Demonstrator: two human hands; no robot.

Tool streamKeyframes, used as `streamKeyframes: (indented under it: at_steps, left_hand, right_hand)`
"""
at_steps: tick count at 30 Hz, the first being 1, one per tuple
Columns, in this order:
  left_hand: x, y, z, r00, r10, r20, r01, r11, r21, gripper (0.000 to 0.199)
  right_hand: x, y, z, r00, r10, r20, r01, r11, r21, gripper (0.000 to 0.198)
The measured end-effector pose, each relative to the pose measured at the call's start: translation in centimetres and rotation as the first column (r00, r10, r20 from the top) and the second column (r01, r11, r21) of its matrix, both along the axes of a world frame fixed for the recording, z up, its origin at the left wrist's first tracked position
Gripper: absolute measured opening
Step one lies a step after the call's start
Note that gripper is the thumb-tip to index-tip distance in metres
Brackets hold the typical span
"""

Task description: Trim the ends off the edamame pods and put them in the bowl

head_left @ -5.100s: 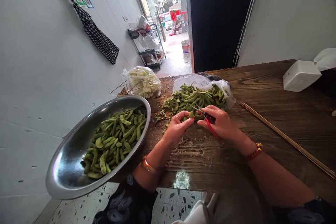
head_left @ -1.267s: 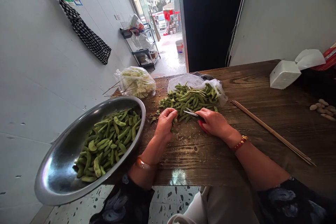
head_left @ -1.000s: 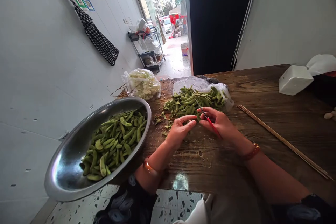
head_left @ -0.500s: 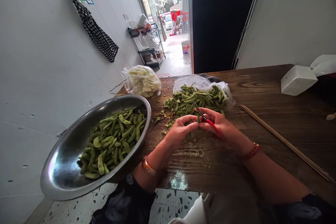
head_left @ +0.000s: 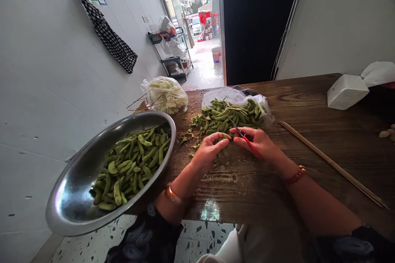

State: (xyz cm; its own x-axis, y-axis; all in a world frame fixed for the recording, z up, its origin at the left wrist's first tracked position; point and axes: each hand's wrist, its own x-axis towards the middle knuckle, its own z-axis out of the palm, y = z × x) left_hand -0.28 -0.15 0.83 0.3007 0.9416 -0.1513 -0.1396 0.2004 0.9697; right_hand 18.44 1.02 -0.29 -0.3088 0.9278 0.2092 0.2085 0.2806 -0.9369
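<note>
My right hand (head_left: 257, 141) is closed around red-handled scissors (head_left: 251, 146), their dark blades pointing up and to the left. Close by on the left, my left hand (head_left: 212, 148) pinches a green edamame pod (head_left: 225, 136), mostly covered by the fingers. Just beyond both hands, a heap of edamame pods (head_left: 230, 114) spills from a clear plastic bag (head_left: 224, 93). Trimmed green scraps (head_left: 187, 135) are scattered to the left of the heap. A big steel bowl (head_left: 66, 189) holds many loose pods (head_left: 132, 164) to the left of my left forearm.
A bag of pale vegetable pieces (head_left: 168, 95) sits behind the bowl. Thin wooden sticks (head_left: 330, 160) lie along the right of the wooden table (head_left: 296, 98). A white box (head_left: 347, 91) stands at the far right. Beyond the table are a cart (head_left: 173, 59) and an open doorway.
My hands have drawn slightly apart, and the scissors have come away a little from the left hand's fingers. The whole view has shifted slightly.
</note>
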Motion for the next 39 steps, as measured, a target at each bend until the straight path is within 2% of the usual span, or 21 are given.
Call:
streamKeyframes:
  at_steps: [12, 17, 21, 25, 28, 32, 39]
  left_hand:
    - [-0.2, 0.0, -0.1, 0.998, -0.056, -0.018, 0.056, 0.998, -0.03, 0.032]
    - [-0.3, 0.0, 0.0, 0.998, -0.05, -0.023, 0.05, 0.999, -0.02, 0.034]
    - [-0.3, 0.2, -0.2, 1.0, 0.022, -0.005, -0.022, 1.0, -0.006, 0.034]
    - [-0.4, 0.4, -0.6, 0.997, 0.072, -0.014, -0.072, 0.997, 0.04, 0.033]
    - [-0.3, 0.4, -0.8, 0.993, 0.098, -0.067, -0.087, 0.985, 0.15, 0.027]
    - [-0.2, 0.4, -0.9, 0.978, 0.099, -0.181, -0.047, 0.961, 0.271, 0.021]
    - [-0.2, 0.4, -0.8, 0.961, 0.092, -0.262, -0.01, 0.954, 0.299, 0.021]
  right_hand:
    - [0.0, 0.1, -0.3, 0.998, -0.003, 0.058, 0.0, 0.999, 0.046, 0.047]
    - [0.1, 0.2, -0.6, 0.989, -0.019, 0.145, -0.008, 0.983, 0.183, 0.041]
    - [0.0, 0.1, -0.7, 0.964, -0.045, 0.262, -0.03, 0.961, 0.275, 0.043]
    - [-0.1, -0.1, -0.8, 0.951, -0.014, 0.309, -0.087, 0.947, 0.31, 0.042]
    - [-0.1, -0.2, -0.8, 0.938, 0.004, 0.346, -0.116, 0.946, 0.304, 0.039]
    - [-0.4, -0.3, -0.9, 0.924, 0.007, 0.383, -0.127, 0.949, 0.289, 0.036]
    - [-0.9, -0.4, -1.2, 0.937, -0.018, 0.349, -0.089, 0.954, 0.287, 0.027]
